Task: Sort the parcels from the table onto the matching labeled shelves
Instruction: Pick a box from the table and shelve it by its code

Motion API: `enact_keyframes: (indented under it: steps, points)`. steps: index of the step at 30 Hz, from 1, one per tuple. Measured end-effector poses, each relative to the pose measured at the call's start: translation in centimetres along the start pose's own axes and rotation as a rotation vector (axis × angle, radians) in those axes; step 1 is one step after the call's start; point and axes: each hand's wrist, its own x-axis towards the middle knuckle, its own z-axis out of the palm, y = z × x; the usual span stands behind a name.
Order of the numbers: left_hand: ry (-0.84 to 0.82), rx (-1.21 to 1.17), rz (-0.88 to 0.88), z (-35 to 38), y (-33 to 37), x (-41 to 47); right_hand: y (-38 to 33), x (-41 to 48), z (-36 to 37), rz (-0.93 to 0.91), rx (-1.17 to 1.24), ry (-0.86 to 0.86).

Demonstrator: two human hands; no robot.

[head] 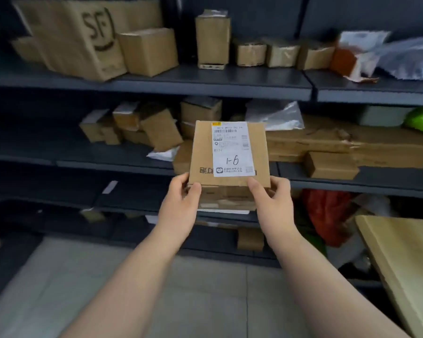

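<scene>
Item held: one small cardboard parcel (230, 154), flat and squarish, carried in the air in front of the dark shelving (156, 80), level with the middle tier. Its top face was tilted toward the camera and bore a white shipping label (230, 149) with a barcode and the handwritten mark "1-6". Left hand (181, 203): forearm extended forward and upward, thumb laid over the near left corner of the top face, remaining fingers curled beneath; clamped on the parcel. Right hand (271, 203): forearm mirrored from the other side, thumb pressed on the near right edge just below the label, fingers wrapped under the right corner; likewise clamped on the parcel. Upper shelf: a large box printed "SF" (76, 40), a plain carton just beside it, a tall upright carton, a row of small taped boxes, and grey poly mailers (405, 57). Middle shelf: a jumble of small cartons (132, 128), a silver bag, long flattened cardboard. Lower right: wooden table edge (401, 264).
</scene>
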Motion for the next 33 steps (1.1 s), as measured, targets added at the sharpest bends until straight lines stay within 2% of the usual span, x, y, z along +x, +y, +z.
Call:
enact_keyframes:
  steps: [5, 11, 19, 26, 33]
  points:
    - [0.254, -0.025, -0.058, -6.1, -1.7, -1.6, -0.8, -1.5, 6.2, -0.021, -0.016, -0.252]
    - [0.534, -0.161, -0.153, -14.0, -4.7, -5.0, -0.7, -6.1, 14.5, -0.087, -0.068, -0.543]
    - [0.799, -0.046, -0.179, -30.5, -8.9, -9.6, -3.4, -15.8, 30.4, -0.193, -0.08, -0.831]
    - [0.96, 0.052, -0.129, -46.1, -11.2, -12.5, -6.9, -25.5, 44.3, -0.294, 0.003, -0.964]
    - [1.014, 0.047, -0.149, -55.5, -13.5, -12.7, -7.7, -30.2, 53.6, -0.31, -0.002, -1.03]
